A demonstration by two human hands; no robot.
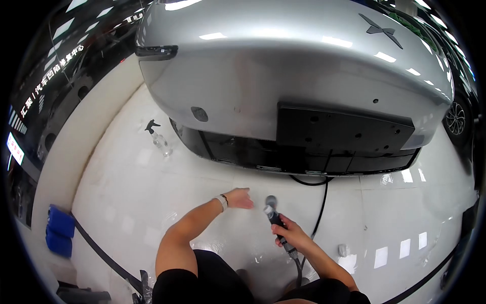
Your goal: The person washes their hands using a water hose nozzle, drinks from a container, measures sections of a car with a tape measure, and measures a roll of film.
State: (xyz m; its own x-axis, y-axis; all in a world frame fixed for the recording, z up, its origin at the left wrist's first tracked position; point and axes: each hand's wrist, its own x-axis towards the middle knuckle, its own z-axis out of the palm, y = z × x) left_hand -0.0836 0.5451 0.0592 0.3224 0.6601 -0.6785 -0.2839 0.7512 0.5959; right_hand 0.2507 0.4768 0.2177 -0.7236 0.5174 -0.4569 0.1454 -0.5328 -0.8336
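Right hand (289, 231): fingers clamping tool (274, 217). Left hand (239, 198): hovering left, finger spread unclear. Far car (243, 91): standing, tool not yet touching it.

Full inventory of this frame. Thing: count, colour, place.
Car: one, silver, top centre
Emblem: one, dark, car's upper right
Panel: one, black, low on the car
Wheel: one clearly visible, dark with paler spokes, right edge
Lit lettering: one line, white, upper left
Low wall: one, white, left
Floor: one, white, glossy
Spray bottle: one, clear with black head, floor, left of car
Blue objects: two, far left
Cable: count unclear, black, below car
Clear item: one, unidentified, lower right
Hand tool: one, black and grey, lower centre
Wristband: one, pale, left wrist
Left hand: one, bare, centre
Right hand: one, bare, gripping hand tool
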